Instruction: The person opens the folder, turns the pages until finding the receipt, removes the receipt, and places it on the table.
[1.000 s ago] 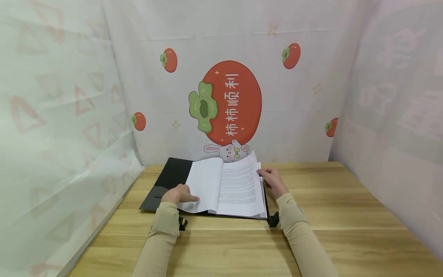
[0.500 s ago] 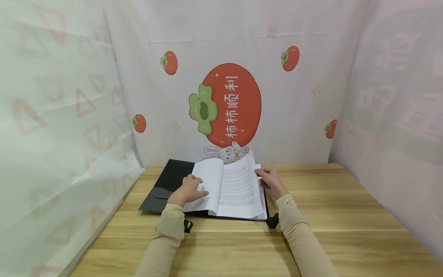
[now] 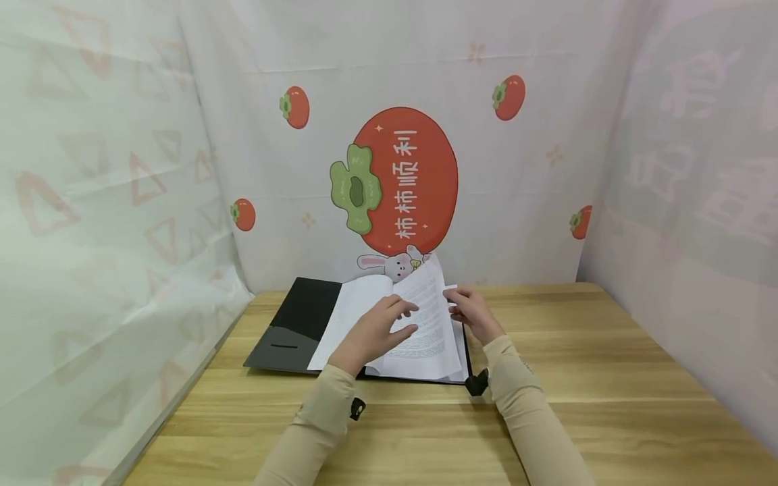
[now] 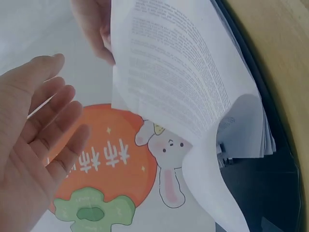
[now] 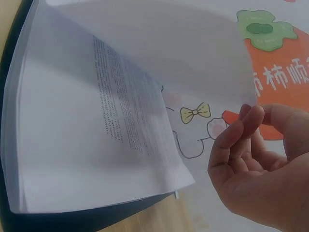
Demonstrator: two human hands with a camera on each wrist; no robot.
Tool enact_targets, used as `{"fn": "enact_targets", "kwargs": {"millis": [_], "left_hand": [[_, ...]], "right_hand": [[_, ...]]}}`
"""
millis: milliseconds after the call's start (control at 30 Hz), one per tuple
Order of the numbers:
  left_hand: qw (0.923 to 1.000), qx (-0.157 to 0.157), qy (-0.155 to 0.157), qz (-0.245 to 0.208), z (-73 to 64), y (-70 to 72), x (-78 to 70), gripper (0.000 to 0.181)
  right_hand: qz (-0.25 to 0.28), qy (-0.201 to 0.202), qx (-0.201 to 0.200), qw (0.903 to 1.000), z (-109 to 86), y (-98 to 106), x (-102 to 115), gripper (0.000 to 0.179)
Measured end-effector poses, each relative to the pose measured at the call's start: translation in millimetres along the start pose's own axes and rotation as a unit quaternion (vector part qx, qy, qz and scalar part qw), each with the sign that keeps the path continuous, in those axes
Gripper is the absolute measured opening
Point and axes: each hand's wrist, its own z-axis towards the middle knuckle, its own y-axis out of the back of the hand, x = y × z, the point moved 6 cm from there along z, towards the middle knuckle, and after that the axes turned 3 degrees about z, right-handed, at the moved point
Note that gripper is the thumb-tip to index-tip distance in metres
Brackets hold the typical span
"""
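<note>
A black folder [image 3: 311, 307] lies open on the table, holding a stack of printed paper [image 5: 63, 145]. One printed sheet [image 4: 164, 63] is lifted and curves up from the stack. My right hand [image 3: 475, 316] pinches its outer edge between thumb and fingertips, which the right wrist view shows at the sheet's corner. My left hand [image 3: 375, 329] hovers over the printed page, fingers spread and slightly bent, with nothing in them. In the left wrist view the left palm [image 4: 29, 140] faces the sheet, apart from it. A turned white page [image 3: 349, 307] lies on the folder's left side.
The folder's left cover has a grey pocket [image 3: 282, 349] with a slot. The wooden table [image 3: 565, 378] extends to both sides. A white cloth backdrop [image 3: 523, 175] with persimmon and rabbit prints stands right behind the folder.
My left hand has moved right, from the left page to above the printed page. The sheet in my right hand has risen and bends further left; the right hand has shifted slightly left.
</note>
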Motion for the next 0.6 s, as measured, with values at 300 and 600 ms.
{"fn": "enact_targets", "kwargs": {"millis": [300, 600], "left_hand": [[0.9995, -0.006, -0.03, 0.006, 1.0, -4.0, -16.3, 0.026], [0.9969, 0.017, -0.075, -0.016, 3.7, -14.6, -34.6, 0.027]], "right_hand": [[-0.013, 0.012, 0.024, 0.9996, -0.8, -7.3, 5.8, 0.04], [-0.003, 0.028, 0.037, 0.9989, -5.3, -18.4, 15.1, 0.038]]}}
